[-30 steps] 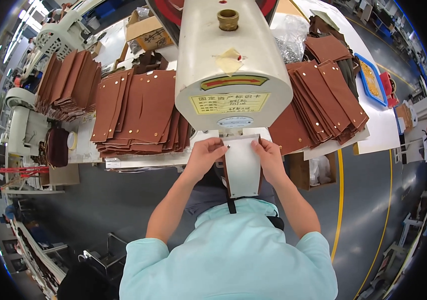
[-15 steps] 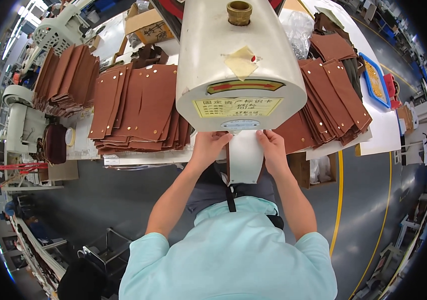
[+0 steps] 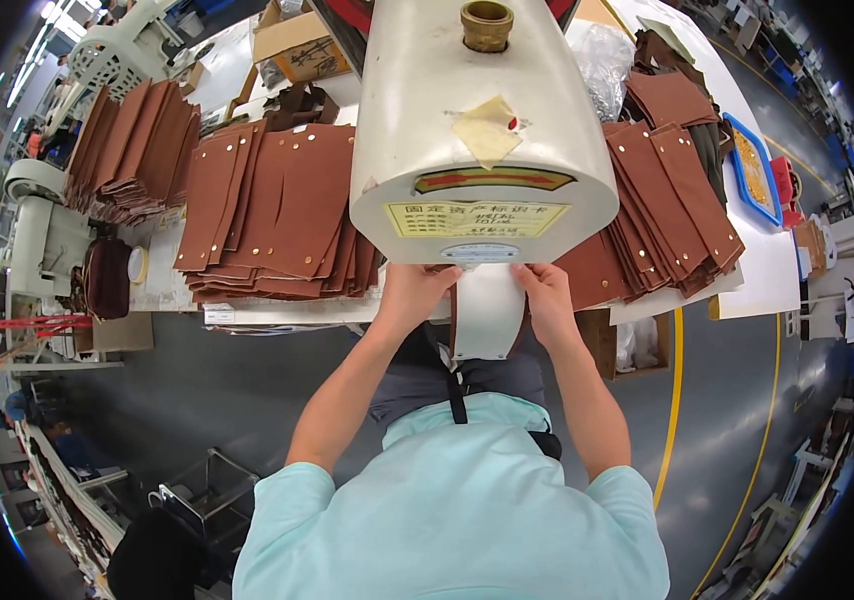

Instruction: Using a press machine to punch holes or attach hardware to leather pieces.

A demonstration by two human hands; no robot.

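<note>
A leather panel [image 3: 487, 325], pale on its upper face with brown along its sides, hangs below the front of a large cream-coloured machine head [image 3: 482, 200]. Its near end shows small studs; the far end is hidden under the machine. My left hand [image 3: 413, 298] grips the panel's left side, fingers bent and partly covered by the machine. On the opposite side, my right hand [image 3: 548, 300] pinches the edge between thumb and fingers. Piles of brown leather panels with metal studs lie to the left [image 3: 272, 200] and right [image 3: 662, 210] of the machine.
Another brown stack [image 3: 137, 150] stands farther left. A blue tray [image 3: 753, 168] of small yellowish pieces sits at the right, beside a red container [image 3: 783, 180]. Behind the left pile is a cardboard box [image 3: 297, 45]. A wooden box [image 3: 637, 345] is below the table's right side.
Both hands keep their hold at nearly the same place. The panel's near end has shifted slightly upward in the view, toward the machine.
</note>
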